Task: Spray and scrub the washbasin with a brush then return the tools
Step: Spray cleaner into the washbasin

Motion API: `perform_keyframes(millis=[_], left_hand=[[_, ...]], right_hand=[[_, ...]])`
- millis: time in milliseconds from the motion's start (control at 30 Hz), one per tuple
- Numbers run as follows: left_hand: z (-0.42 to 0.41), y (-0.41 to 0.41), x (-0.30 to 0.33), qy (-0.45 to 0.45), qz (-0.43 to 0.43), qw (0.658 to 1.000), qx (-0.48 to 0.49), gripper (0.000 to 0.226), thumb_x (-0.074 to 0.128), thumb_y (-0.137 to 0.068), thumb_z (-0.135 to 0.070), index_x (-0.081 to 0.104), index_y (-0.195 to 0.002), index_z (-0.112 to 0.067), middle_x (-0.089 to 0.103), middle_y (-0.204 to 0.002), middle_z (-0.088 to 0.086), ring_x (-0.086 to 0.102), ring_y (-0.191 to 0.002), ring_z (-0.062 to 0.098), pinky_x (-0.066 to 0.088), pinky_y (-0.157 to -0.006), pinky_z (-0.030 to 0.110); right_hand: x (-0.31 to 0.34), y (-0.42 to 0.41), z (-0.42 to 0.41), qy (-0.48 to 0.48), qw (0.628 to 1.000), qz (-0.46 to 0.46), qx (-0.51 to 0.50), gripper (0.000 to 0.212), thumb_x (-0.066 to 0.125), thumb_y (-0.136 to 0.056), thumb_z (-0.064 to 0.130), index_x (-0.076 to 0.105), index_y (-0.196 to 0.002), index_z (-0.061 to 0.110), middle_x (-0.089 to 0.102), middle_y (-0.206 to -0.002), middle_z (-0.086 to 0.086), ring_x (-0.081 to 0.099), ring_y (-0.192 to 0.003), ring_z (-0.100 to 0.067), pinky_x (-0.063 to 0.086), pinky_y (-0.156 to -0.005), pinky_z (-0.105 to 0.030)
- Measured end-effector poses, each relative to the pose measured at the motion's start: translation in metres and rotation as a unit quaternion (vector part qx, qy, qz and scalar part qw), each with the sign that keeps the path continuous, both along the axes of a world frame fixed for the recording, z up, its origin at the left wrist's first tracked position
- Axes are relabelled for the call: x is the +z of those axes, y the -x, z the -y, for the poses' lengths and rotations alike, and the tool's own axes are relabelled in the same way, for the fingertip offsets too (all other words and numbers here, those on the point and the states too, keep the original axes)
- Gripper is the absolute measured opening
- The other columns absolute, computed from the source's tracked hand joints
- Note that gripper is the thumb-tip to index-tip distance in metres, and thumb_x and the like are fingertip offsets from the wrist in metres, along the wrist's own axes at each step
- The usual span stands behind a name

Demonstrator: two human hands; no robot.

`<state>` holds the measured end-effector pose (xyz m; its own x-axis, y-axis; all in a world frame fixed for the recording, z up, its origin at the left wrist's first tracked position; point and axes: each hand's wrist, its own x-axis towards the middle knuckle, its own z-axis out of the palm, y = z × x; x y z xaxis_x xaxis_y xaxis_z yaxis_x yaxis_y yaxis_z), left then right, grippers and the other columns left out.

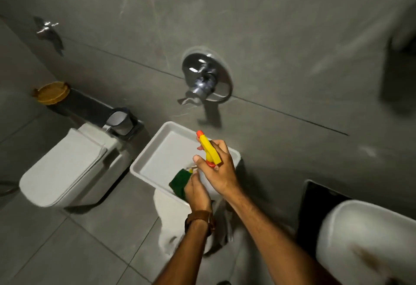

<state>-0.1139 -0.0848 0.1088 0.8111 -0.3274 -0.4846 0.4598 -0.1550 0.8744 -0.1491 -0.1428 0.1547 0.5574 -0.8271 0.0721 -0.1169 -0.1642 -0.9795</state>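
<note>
A person stands over a white rectangular washbasin [146,161] on a pedestal, set against a grey tiled wall [270,37]. The right hand [217,170] is above the basin's near right part, its grip clenched around a spray bottle [209,149] — only the yellow trigger head with its orange nozzle tip and a red collar can be seen, the nozzle pointing up and away toward the wall. The bottle's body is hidden under the hand. One finger lies along the front of the head near the trigger; whether it is pressing cannot be told.

The left hand [198,191] is lower, at the near edge of the basin, just beneath the right hand. Its grip is closed on a green scrubbing pad [180,183] with a sliver of yellow showing at the top; the pad sits inside the basin at its near rim. A brown watch [199,219] is strapped round the left wrist.

On the wall above the basin is a chrome tap [203,80] on a round plate. To the left stands a white toilet [67,165] with its lid down, and behind it a dark ledge carries a grey cup in a holder [121,120] and a yellowish dish [51,92]. A small chrome fitting [46,28] sticks out of the wall farther up on the left. At the lower right edge, part of another white rounded fixture [364,239] shows — blurred, with a brownish smear on it.
</note>
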Motion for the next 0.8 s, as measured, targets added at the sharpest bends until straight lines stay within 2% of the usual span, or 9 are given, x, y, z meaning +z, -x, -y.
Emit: perform_keyframes(millis=[67,167,267,333,433,533,600,667,800], left_hand=[[0.006,0.036,0.012,-0.002,0.010,0.999,-0.030,0.030,0.049,-0.095,-0.030,0.071,-0.086,-0.013,0.073,-0.086,0.010,0.069,-0.079,0.025,0.057,-0.070,0.035],[0.012,0.089,0.023,0.003,0.039,0.994,-0.104,0.034,0.044,-0.098,-0.026,0.072,-0.095,-0.007,0.073,-0.090,0.009,0.065,-0.073,0.013,0.049,-0.059,0.020],[0.015,0.146,0.027,-0.020,0.097,0.972,-0.212,0.034,0.041,-0.100,-0.027,0.070,-0.094,-0.010,0.071,-0.092,0.006,0.062,-0.075,0.011,0.044,-0.058,0.013],[0.010,0.190,0.030,-0.028,0.121,0.949,-0.291,0.034,0.040,-0.101,-0.027,0.067,-0.085,-0.014,0.070,-0.085,0.004,0.061,-0.073,0.015,0.042,-0.055,0.012],[-0.006,0.242,0.023,0.003,0.148,0.925,-0.349,0.041,0.035,-0.100,-0.037,0.072,-0.096,-0.019,0.073,-0.100,0.001,0.065,-0.094,0.016,0.050,-0.080,0.029],[-0.016,0.278,-0.006,-0.032,0.233,0.868,-0.437,0.041,0.035,-0.102,-0.038,0.054,-0.136,-0.024,0.056,-0.140,0.000,0.050,-0.130,0.018,0.033,-0.111,0.030],[-0.023,0.296,-0.026,-0.062,0.269,0.829,-0.487,0.053,0.034,-0.102,-0.040,0.033,-0.149,-0.017,0.035,-0.156,0.003,0.033,-0.143,0.020,0.020,-0.114,0.026],[-0.029,0.312,-0.038,-0.071,0.296,0.805,-0.509,0.059,0.035,-0.101,-0.036,0.018,-0.153,-0.014,0.021,-0.161,0.005,0.023,-0.148,0.021,0.014,-0.114,0.025],[-0.032,0.323,-0.049,-0.064,0.314,0.814,-0.485,0.059,0.038,-0.102,-0.021,0.013,-0.154,-0.008,0.018,-0.162,0.009,0.022,-0.148,0.024,0.014,-0.116,0.025]], right_hand=[[0.013,0.040,0.005,0.024,0.999,-0.006,-0.029,0.039,0.070,-0.087,0.029,0.064,-0.124,0.039,0.063,-0.122,0.003,0.060,-0.116,-0.011,0.051,-0.100,-0.034],[0.030,0.103,0.006,0.019,0.998,-0.011,-0.066,0.041,0.071,-0.088,0.029,0.063,-0.123,0.047,0.067,-0.119,0.009,0.063,-0.115,-0.012,0.052,-0.101,-0.040],[0.045,0.171,0.005,0.013,0.995,-0.011,-0.103,0.029,0.071,-0.090,0.025,0.068,-0.120,0.028,0.073,-0.112,0.004,0.069,-0.107,-0.015,0.055,-0.096,-0.045],[0.054,0.222,0.001,0.007,0.992,-0.021,-0.123,0.026,0.070,-0.092,0.019,0.069,-0.118,0.018,0.075,-0.108,0.002,0.070,-0.102,-0.013,0.057,-0.094,-0.039],[0.064,0.295,-0.011,-0.046,0.985,-0.020,-0.167,0.029,0.072,-0.091,0.021,0.072,-0.118,0.031,0.076,-0.108,0.007,0.072,-0.101,-0.011,0.060,-0.088,-0.037],[0.067,0.373,-0.033,-0.102,0.967,-0.051,-0.228,0.025,0.071,-0.091,0.024,0.071,-0.105,0.045,0.075,-0.097,0.016,0.071,-0.085,-0.008,0.064,-0.070,-0.049],[0.063,0.421,-0.052,-0.117,0.954,-0.107,-0.256,0.022,0.069,-0.091,0.032,0.071,-0.110,0.043,0.071,-0.093,0.011,0.069,-0.081,-0.013,0.064,-0.063,-0.048],[0.056,0.466,-0.071,-0.134,0.944,-0.153,-0.258,0.032,0.066,-0.091,0.038,0.066,-0.121,0.051,0.069,-0.095,0.009,0.067,-0.076,-0.014,0.065,-0.059,-0.042],[0.040,0.525,-0.103,-0.174,0.930,-0.222,-0.236,0.035,0.062,-0.096,0.039,0.056,-0.125,0.057,0.070,-0.093,0.004,0.069,-0.081,-0.017,0.063,-0.053,-0.038]])
